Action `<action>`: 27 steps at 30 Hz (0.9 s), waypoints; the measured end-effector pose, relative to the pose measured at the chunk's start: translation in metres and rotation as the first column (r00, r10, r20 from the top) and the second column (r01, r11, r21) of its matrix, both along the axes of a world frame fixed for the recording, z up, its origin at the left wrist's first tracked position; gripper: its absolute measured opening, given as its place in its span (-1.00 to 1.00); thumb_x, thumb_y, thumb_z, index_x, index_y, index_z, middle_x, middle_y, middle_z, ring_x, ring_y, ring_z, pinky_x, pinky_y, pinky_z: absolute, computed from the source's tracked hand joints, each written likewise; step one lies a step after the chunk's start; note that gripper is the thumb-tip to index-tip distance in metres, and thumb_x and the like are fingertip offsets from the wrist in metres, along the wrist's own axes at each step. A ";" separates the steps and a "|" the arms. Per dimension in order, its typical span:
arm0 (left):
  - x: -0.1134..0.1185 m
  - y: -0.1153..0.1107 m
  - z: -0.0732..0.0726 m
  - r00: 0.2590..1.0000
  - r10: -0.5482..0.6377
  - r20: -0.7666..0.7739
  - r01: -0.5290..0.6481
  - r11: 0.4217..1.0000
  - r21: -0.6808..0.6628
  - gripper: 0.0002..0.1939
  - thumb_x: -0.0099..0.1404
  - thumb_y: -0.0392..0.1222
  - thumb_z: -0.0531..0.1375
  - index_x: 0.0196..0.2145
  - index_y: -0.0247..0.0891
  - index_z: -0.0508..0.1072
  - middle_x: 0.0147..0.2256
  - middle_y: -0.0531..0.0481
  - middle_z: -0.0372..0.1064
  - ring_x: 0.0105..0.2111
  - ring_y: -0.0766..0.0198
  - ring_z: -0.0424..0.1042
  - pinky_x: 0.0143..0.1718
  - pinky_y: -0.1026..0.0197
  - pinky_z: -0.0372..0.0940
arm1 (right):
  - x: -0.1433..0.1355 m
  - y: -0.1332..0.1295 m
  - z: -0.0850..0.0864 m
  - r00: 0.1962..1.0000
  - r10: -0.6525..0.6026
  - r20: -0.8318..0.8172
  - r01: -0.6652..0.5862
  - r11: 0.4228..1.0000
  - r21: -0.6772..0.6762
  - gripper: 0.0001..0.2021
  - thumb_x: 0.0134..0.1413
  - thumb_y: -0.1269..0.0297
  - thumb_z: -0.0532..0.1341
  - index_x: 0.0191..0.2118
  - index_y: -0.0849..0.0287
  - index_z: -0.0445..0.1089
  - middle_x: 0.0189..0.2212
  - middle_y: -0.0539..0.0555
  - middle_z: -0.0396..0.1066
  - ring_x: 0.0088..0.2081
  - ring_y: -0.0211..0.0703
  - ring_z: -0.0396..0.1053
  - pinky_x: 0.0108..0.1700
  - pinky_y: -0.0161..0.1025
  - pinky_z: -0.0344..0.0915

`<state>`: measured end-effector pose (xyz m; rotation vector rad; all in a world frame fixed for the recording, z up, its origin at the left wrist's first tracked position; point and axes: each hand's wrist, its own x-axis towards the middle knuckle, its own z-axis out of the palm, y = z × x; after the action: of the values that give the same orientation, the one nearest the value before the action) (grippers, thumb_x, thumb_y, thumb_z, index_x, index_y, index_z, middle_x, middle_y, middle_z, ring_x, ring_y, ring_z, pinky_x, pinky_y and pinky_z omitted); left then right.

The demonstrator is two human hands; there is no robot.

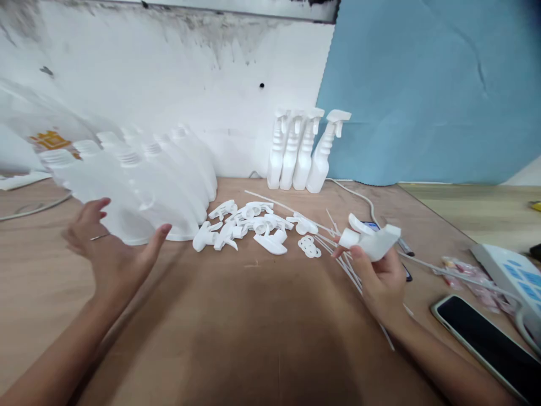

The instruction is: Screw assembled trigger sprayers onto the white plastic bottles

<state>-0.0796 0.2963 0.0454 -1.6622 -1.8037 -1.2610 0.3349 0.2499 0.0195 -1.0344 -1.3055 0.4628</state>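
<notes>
My right hand (380,279) grips a white spray nozzle (374,242), held above the thin white tubes (349,268) on the right. My left hand (114,254) is raised with fingers and thumb spread, a ring on one finger, and holds nothing. It is in front of a group of white bottles without tops (169,186) at the left. Between my hands, several loose spray nozzles (253,223) lie in a pile, with small white rings (309,247) at its right side.
Several bottles with spray tops (296,152) stand by the wall. On the right of the table (253,338) are a phone (486,344), a cable (367,203), pink packets (477,282) and a white device with blue buttons (513,270).
</notes>
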 end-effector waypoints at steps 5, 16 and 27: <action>0.019 0.011 0.009 0.995 0.091 -0.030 -0.092 0.995 -0.042 0.27 -0.09 0.19 0.47 0.36 -0.31 -0.11 0.28 -0.31 0.07 0.23 -0.33 0.04 0.22 -0.35 -0.07 | -0.006 0.004 0.015 0.992 0.020 -0.126 -0.034 0.994 -0.103 -0.77 0.23 0.10 0.27 -0.04 -0.01 0.42 -0.24 0.05 0.50 -0.45 -0.06 0.45 -0.18 0.00 0.35; 0.022 0.000 -0.009 0.963 -0.130 -0.238 0.154 0.984 0.086 -0.04 0.19 0.00 0.36 0.32 -0.30 -0.10 0.25 -0.28 0.02 0.27 -0.13 0.09 0.28 -0.22 0.09 | 0.004 0.006 0.017 0.977 0.067 -0.203 -0.089 0.991 -0.097 -0.75 0.21 0.12 0.28 -0.06 0.11 0.42 -0.37 0.04 0.51 -0.48 -0.12 0.43 -0.23 -0.06 0.35; 0.046 -0.022 0.000 0.683 -0.471 -0.558 0.509 0.855 -0.099 -0.05 0.13 -0.21 0.37 0.38 -0.13 0.01 0.15 -0.28 0.29 0.20 -0.29 0.22 0.17 -0.34 0.22 | 0.049 0.026 0.050 0.831 -0.087 -0.550 0.076 0.996 -0.043 -0.90 -0.24 0.30 0.25 -0.50 0.21 0.40 -0.53 0.04 0.30 -0.66 -0.26 0.20 -0.71 -0.23 -0.04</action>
<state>-0.0340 0.2743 0.0458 -2.2729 -0.9738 -0.8342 0.3838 0.2756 0.0692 -0.8772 -0.7350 0.6534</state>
